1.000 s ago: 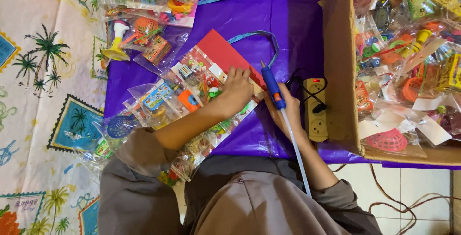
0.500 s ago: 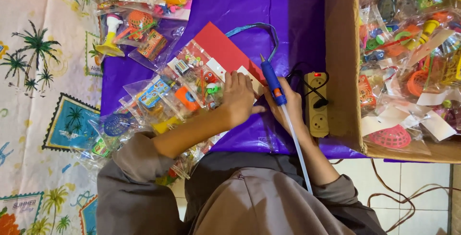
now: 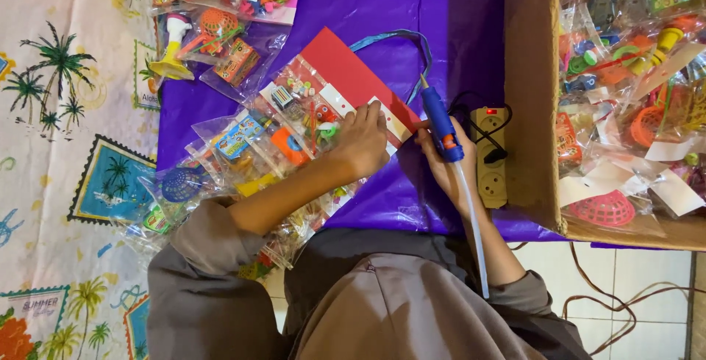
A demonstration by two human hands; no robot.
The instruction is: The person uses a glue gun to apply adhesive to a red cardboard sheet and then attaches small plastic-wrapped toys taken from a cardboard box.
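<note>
My left hand (image 3: 364, 143) presses down on a clear plastic toy packet (image 3: 294, 110) with a red and white card header (image 3: 353, 80), lying on a purple sheet (image 3: 456, 22). My right hand (image 3: 441, 165) grips a blue hot glue gun (image 3: 440, 125), nozzle pointing up beside the edge of the card header. A clear glue stick (image 3: 474, 235) trails from the gun back along my forearm. More toy packets (image 3: 228, 147) lie stacked under my left forearm.
A cardboard box (image 3: 533, 95) full of bagged toys stands at the right. A cream power strip (image 3: 491, 158) with a black plug lies between my right hand and the box. More toy packets (image 3: 213, 36) sit at the upper left. A palm-print cloth (image 3: 66, 147) covers the left.
Both hands and the packet sit slightly lower in view as the head camera shifted. The glue gun stays by the card header; the left hand keeps pressing the packet.
</note>
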